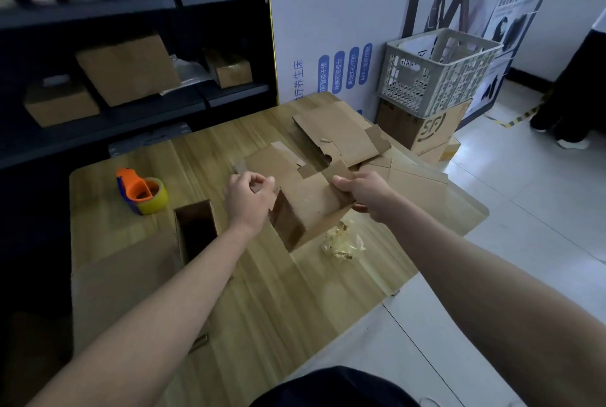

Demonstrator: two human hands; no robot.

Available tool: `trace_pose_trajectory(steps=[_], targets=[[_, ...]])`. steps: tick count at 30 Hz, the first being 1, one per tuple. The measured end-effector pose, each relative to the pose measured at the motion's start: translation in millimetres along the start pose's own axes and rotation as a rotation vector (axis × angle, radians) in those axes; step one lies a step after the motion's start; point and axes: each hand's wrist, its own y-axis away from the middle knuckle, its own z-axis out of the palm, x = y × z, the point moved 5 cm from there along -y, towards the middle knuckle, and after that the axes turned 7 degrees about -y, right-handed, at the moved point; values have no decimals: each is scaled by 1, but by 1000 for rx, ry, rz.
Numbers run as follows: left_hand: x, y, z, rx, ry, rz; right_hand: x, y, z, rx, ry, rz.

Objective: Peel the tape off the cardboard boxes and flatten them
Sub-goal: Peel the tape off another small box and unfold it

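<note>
I see the box (pixel 311 206) mid-bench (pixel 295 291), between my 2 hands: left hand (pixel 251 200) pinches its left flap, right hand (pixel 364 193) grips its right edge; its open end faces me.

- Daylight from upper right; floor (pixel 541 196) bright there.
- Left side w/ shelves (pixel 131 104) dim, soft.
- Wide-angle bend at edges; slight blur overall.
</note>
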Motion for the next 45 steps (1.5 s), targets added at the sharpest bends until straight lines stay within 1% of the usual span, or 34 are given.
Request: trace_pose_trajectory(steps=[2, 4, 7, 10, 12, 15, 17, 20, 24, 29, 32, 37, 42, 45], targets=[[9, 9, 2, -103, 47, 117, 3, 0, 6, 25, 55, -14], [9, 17, 9, -231, -5, 174, 7, 0, 15, 18, 80, 7], [-4, 23, 13, -256, -260, 218, 20, -2, 30, -3, 114, 47], [-20, 30, 13, -299, -305, 193, 35, -2, 49, -24, 145, 92], [-29, 33, 12, -294, -353, 184, 46, -3, 63, -34, 149, 137], [-48, 40, 13, -300, -435, 137, 68, -1, 82, -23, 128, 256], [-60, 46, 16, -313, -442, 105, 81, 1, 87, -14, 117, 299], [-63, 50, 21, -300, -452, 111, 86, -2, 89, -45, 119, 279], [-63, 47, 23, -277, -456, 108, 86, -4, 87, 6, 138, 308], [-61, 47, 25, -327, -483, 151, 88, -4, 87, 20, 128, 345], [-63, 48, 24, -339, -427, 157, 86, -4, 88, 22, 122, 336], [-67, 51, 21, -309, -320, 141, 84, -4, 89, 24, 131, 352], [-64, 50, 22, -314, -367, 176, 84, -4, 89, 25, 142, 355], [-63, 52, 23, -359, -408, 173, 82, -3, 91, 6, 146, 345]])
